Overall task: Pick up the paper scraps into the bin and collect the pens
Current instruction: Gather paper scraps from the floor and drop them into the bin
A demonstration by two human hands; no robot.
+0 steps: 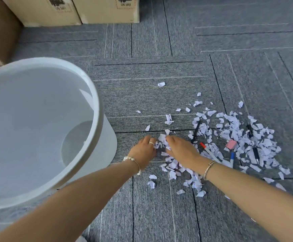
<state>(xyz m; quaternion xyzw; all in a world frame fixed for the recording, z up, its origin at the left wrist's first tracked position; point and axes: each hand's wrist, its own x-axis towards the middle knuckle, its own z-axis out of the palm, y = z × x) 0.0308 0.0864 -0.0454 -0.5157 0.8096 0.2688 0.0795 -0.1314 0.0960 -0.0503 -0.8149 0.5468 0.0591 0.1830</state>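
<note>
White paper scraps point(161, 139) are bunched between my two hands on the grey carpet point(159, 215). My left hand point(144, 151), wearing a ring and a pearl bracelet, curls its fingers against the small heap; my right hand point(181, 151) lies flatter, fingers together, pressing scraps toward the left. More scraps trail under my right wrist and spread in a wide scatter point(238, 137) to the right. Among them lie a red-capped pen point(209, 151), a blue-capped pen point(231, 158), three black pens point(195, 131) point(250, 131) point(256, 154) and a pink eraser point(231, 144). A white bin point(96, 105) stands just left of my left hand. Cardboard boxes point(107, 13) sit far beyond.
</note>
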